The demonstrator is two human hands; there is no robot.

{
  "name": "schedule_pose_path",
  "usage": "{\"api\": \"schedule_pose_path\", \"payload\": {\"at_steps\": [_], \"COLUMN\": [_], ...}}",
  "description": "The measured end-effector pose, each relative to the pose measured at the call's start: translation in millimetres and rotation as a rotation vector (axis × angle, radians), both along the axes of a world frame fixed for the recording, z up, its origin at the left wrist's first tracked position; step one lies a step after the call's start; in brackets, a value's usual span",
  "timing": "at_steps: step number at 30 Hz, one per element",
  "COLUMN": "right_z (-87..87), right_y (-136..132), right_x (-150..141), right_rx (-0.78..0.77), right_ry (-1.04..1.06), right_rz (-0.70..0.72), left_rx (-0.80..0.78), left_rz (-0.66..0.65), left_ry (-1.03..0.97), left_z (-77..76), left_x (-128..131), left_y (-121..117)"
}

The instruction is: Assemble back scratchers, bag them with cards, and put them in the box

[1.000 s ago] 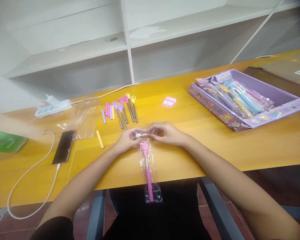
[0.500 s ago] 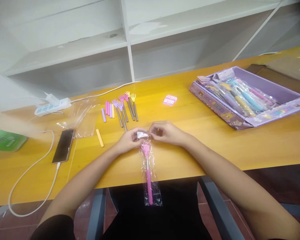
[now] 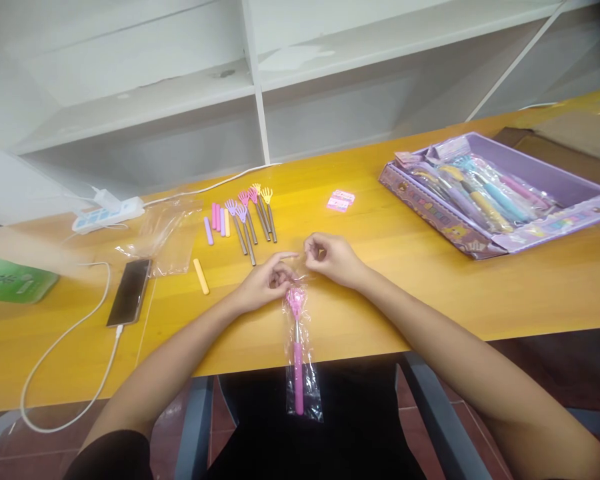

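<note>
A pink back scratcher point(image 3: 297, 347) sits inside a clear plastic sleeve point(image 3: 306, 390) that hangs over the front edge of the yellow table point(image 3: 430, 287). My left hand point(image 3: 266, 283) pinches the sleeve's top just above the pink claw head. My right hand point(image 3: 330, 259) is closed beside it at the sleeve's top flap; what its fingers grip is too small to make out. Further back lie several bare scratchers point(image 3: 253, 215) with coloured claws, and loose coloured handle grips point(image 3: 218, 221). One yellow grip point(image 3: 200, 276) lies apart.
A purple box point(image 3: 570, 190) of bagged scratchers stands at the right. Empty clear bags point(image 3: 163, 235), a phone point(image 3: 129, 301) on a white cable, a power strip point(image 3: 107, 213) and a green item point(image 3: 13, 280) lie at the left. A small pink packet point(image 3: 340, 200) lies mid-table. White shelving rises behind.
The sleeve's top flap, held up between both hands earlier, is now folded down out of sight. The bagged scratcher has slid slightly toward the table, and my hands have moved a little farther back.
</note>
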State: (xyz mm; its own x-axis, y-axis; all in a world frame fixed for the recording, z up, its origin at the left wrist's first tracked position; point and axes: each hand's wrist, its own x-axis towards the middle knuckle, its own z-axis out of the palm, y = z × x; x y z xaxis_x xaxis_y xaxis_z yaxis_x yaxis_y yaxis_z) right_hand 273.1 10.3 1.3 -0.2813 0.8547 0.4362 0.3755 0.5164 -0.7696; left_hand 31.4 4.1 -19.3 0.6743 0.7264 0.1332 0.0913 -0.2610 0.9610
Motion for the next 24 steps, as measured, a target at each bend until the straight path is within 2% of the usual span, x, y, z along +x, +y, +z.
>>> {"api": "schedule_pose_path", "payload": {"at_steps": [4,9,12,14,16,17,20,21,24], "right_z": [1.0,0.5,0.0,0.0,0.3,0.5,0.1,-0.9,-8.0], "right_y": [3,3,2,4,11,16,40,48,71], "right_x": [2,0,-1,0,7,12,38,49,77], "right_rx": [-0.123,-0.403,-0.457,-0.461,-0.376,-0.281,0.092,0.174,0.207], "right_ry": [0.089,0.180,0.187,0.161,0.112,0.068,-0.144,-0.227,-0.405], "right_rz": [-0.016,-0.010,-0.001,0.038,0.046,0.009,-0.253,-0.351,-0.575], "left_rx": [0.060,0.317,0.466,0.499,0.472,0.442,0.349,0.320,0.237], "left_rz": [0.006,0.024,-0.002,0.000,0.027,0.046,0.088,0.094,0.091], "left_ry": [-0.025,0.067,0.158,0.175,0.181,0.181,0.160,0.147,0.098], "left_z": [-1.5,-1.1,4.0,7.3,9.5,10.1,10.5,10.4,9.3], "left_x": [2,1,1,1,1,1,1,0,0], "left_y": [-4,-4,-4,-4,-5,-5,-6,-6,-6]}}
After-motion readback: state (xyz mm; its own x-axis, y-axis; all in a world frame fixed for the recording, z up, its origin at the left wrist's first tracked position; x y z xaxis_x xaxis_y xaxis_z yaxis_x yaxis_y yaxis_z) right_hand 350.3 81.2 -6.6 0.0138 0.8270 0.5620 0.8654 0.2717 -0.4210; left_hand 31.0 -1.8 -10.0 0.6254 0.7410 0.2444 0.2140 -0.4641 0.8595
